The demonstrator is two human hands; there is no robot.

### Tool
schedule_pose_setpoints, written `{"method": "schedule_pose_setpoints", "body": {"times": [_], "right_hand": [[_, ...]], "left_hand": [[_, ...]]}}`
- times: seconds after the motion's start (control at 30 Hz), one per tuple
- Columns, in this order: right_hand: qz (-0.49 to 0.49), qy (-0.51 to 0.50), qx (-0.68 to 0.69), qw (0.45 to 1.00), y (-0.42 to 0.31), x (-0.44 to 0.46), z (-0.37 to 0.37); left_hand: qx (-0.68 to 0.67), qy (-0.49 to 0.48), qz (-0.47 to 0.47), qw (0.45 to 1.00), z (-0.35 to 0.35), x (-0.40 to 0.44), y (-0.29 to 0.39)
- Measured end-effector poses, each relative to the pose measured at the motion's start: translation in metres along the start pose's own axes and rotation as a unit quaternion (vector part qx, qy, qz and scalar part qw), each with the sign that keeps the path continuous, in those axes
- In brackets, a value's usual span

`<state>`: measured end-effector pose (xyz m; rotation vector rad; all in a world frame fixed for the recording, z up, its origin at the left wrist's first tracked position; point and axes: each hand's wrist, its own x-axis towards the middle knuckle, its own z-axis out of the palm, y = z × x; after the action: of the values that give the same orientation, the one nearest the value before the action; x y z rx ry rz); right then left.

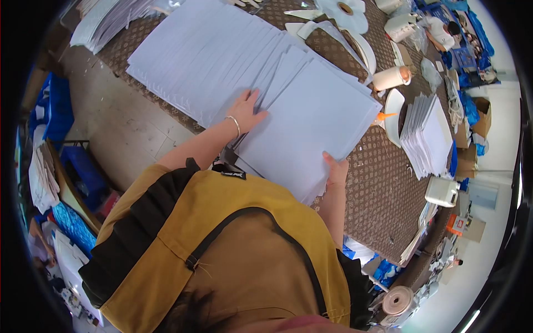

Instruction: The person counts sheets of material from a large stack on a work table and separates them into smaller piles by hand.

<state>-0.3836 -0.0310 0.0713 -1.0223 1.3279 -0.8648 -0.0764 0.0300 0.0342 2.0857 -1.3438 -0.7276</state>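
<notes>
A long row of overlapping white sheets (194,55) lies fanned out across the patterned table, with a squarer stack of white sheets (311,111) at its right end. My left hand (247,112) rests open on the sheets where the fanned row meets this stack, fingers apart. At the near right edge of the stack, my right hand (336,169) grips the sheets, thumb on top and the other fingers mostly hidden. Whether the sheets are paper or stiff cloth I cannot tell.
An orange-nozzled glue bottle (397,77) lies beyond the stack, near curved white cut pieces (394,116). Another sheet pile (427,133) and a white jug (442,191) stand to the right. A person (441,32) is in the far background. Blue bins (55,105) stand at left.
</notes>
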Motion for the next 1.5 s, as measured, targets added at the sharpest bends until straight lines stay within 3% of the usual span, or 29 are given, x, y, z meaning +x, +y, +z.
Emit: {"method": "schedule_pose_setpoints", "body": {"times": [0.17,0.3,0.37,0.57,0.67,0.7,0.77,0.8,0.87,0.93,1.0,1.03,1.07,1.1,1.17,1.3,1.37,1.4,1.43,1.47,1.5], "right_hand": [[-0.066,0.025,0.034,0.997,-0.022,-0.028,-0.008],[-0.114,0.088,0.023,0.989,-0.032,-0.051,-0.054],[-0.099,0.165,0.027,0.981,-0.043,-0.07,-0.082],[-0.159,0.268,0.035,0.949,-0.033,-0.11,-0.25],[-0.079,0.27,0.0,0.96,-0.012,-0.111,-0.338],[-0.054,0.293,-0.151,0.942,0.007,-0.104,-0.36],[-0.003,0.313,-0.439,0.842,0.039,-0.088,-0.39],[-0.004,0.309,-0.436,0.845,0.041,-0.081,-0.374],[0.207,0.349,-0.629,0.663,0.04,-0.053,-0.307],[0.141,0.378,-0.607,0.684,0.054,-0.019,-0.256],[-0.127,0.341,-0.569,0.738,0.073,0.011,-0.175],[-0.153,0.236,-0.467,0.838,0.037,0.002,-0.104],[-0.149,0.16,-0.416,0.883,0.04,0.008,-0.059],[-0.118,0.085,-0.372,0.917,0.04,0.014,-0.02],[-0.2,0.092,-0.305,0.927,0.079,0.041,0.03],[-0.132,0.177,-0.238,0.946,0.071,0.049,0.045],[-0.047,0.073,-0.166,0.982,0.075,0.058,0.033],[-0.04,0.063,-0.225,0.972,0.073,0.056,0.028],[-0.033,0.036,-0.183,0.982,0.075,0.058,0.026],[-0.007,0.039,-0.096,0.995,0.063,0.047,0.033],[0.002,0.043,-0.093,0.995,0.069,0.05,0.035]], "left_hand": [[-0.001,0.035,-0.001,0.999,0.005,0.004,0.0],[0.02,0.029,0.03,0.999,0.007,0.006,0.0],[0.054,0.027,0.013,0.998,0.002,0.001,0.007],[0.074,0.061,-0.002,0.995,0.006,0.004,0.007],[0.067,0.06,-0.02,0.996,0.005,0.006,0.01],[0.072,0.06,-0.019,0.995,0.006,0.007,0.009],[0.075,0.079,-0.013,0.994,0.013,0.011,0.002],[0.077,0.09,-0.012,0.993,0.014,0.012,-0.001],[0.065,0.091,-0.029,0.993,0.016,0.017,-0.003],[0.031,0.09,-0.062,0.994,0.014,0.021,-0.005],[0.033,0.078,-0.084,0.993,0.011,0.028,-0.007],[0.03,0.055,-0.095,0.994,0.009,0.029,-0.006],[0.032,0.061,-0.1,0.993,0.007,0.027,-0.005],[0.039,0.061,-0.094,0.993,0.007,0.024,-0.003],[0.047,0.059,-0.081,0.994,0.007,0.021,0.002],[0.025,0.026,-0.053,0.998,0.001,0.023,-0.004],[0.008,0.026,-0.031,0.999,0.003,0.024,-0.007],[-0.007,-0.006,-0.021,1.0,0.005,0.027,-0.009],[-0.016,-0.023,-0.017,0.999,0.005,0.034,-0.011],[0.014,0.033,-0.001,0.999,0.012,0.035,-0.013],[0.046,0.024,0.002,0.999,0.022,0.039,-0.022]]}}
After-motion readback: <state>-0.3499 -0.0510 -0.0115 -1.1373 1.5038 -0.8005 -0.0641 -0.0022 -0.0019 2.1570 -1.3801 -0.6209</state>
